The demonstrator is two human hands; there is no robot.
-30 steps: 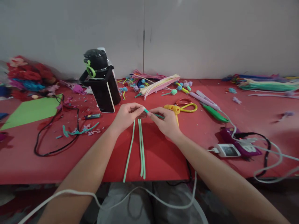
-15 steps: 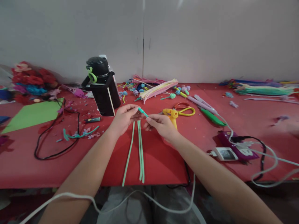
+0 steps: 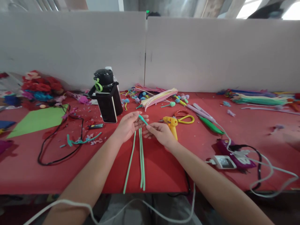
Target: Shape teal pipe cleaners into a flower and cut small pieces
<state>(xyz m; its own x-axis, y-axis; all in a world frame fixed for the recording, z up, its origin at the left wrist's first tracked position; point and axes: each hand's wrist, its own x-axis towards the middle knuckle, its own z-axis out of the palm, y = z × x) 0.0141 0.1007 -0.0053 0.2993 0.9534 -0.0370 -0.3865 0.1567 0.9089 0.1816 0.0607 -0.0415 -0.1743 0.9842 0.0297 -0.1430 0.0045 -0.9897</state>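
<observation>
A short teal pipe cleaner piece, thicker at its upper left end, spans the gap between my two hands above the red table. My left hand holds that thicker end by the thumb, its other fingers loosely spread behind. At the lower right end, my right hand pinches the piece between thumb and forefinger. Beneath my hands, several light green pipe cleaners lie lengthwise, their far ends partly hidden by my fingers. Right of my right hand sits a yellow glue gun, beside scissors with a yellow and red handle.
A black bottle with a black phone-like slab against it stands left of my hands. Pipe cleaner bundles lie at the back, before a grey partition. Cables and a purple power strip are at right; a white cable crosses my lap.
My view has tilted up, so the room beyond the partition shows. My left fingers have opened out somewhat behind the teal piece; both hands still hold it.
</observation>
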